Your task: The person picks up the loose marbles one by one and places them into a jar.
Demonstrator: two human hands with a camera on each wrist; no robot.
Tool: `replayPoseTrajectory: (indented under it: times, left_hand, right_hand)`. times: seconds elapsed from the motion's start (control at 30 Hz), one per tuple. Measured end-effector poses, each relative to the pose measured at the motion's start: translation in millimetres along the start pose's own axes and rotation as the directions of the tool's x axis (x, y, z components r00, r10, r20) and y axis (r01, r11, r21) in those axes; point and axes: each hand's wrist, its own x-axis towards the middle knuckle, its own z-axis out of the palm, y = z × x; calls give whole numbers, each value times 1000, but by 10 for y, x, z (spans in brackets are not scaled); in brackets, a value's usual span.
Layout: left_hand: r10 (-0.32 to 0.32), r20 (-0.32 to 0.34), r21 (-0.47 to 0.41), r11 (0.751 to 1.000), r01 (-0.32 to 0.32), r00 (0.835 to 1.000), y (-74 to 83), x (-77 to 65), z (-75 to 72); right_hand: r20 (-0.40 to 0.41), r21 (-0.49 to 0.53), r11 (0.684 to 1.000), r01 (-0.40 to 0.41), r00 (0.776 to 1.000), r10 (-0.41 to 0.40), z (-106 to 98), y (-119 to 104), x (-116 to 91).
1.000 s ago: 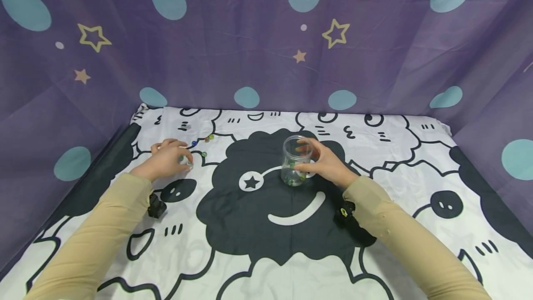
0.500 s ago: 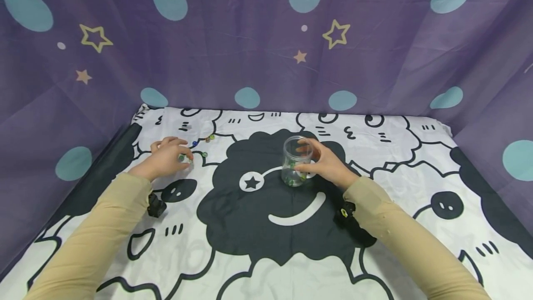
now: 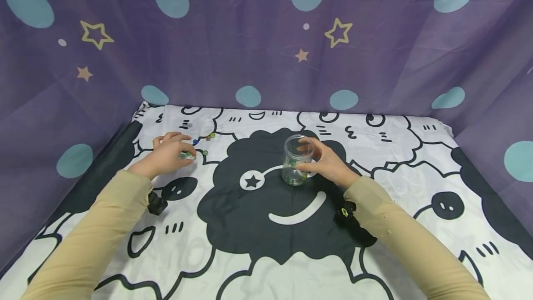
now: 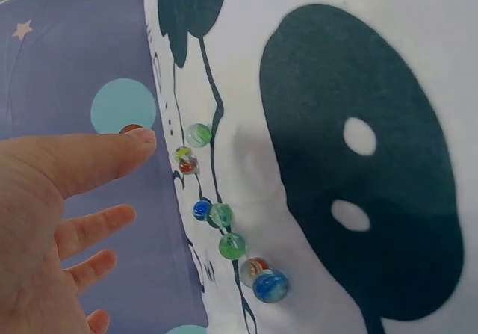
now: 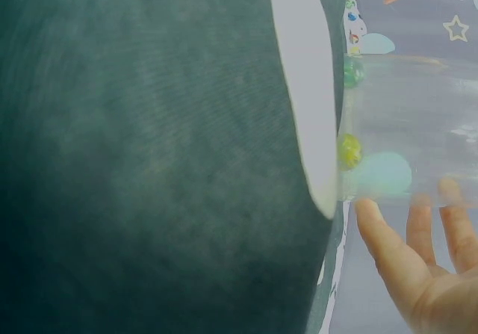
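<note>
Over a loose row of glass marbles, my left hand (image 3: 166,155) hovers with thumb and fingers spread. Green marbles (image 3: 187,155) show between its thumb and forefinger in the head view. The left wrist view has a blue marble (image 4: 270,286) nearest, a green marble (image 4: 232,246) beyond it and others in line, none visibly gripped. My right hand (image 3: 331,165) holds a clear plastic jar (image 3: 290,163), upright on the cloth, with thumb and fingers around its right side. A yellow marble (image 5: 349,151) and a green marble (image 5: 352,72) lie inside at the bottom.
A white cloth (image 3: 233,277) with black cartoon faces covers the table. Past its far edge hangs a purple curtain (image 3: 250,54), which also closes off both sides. Farther back from the left hand lie a small blue marble (image 3: 195,142) and a yellowish marble (image 3: 212,135).
My left hand has shifted slightly, its thumb and forefinger spreading so that more of the green marbles shows between them. The right hand and jar stay in place.
</note>
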Motion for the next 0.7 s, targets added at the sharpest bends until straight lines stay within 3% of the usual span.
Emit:
replayPoseTrajectory:
  times: [0.4,0.7]
  left_hand:
    - [24,-47,-5,1000,-24,999,61,-22,-39]
    - [76,-66,15,997,-76,995,241,-45,-105]
  right_hand:
    - [10,13,1000,7,1000,-7,-6,26,7]
    - [5,12,1000,11,1000,-11,-11,37,11]
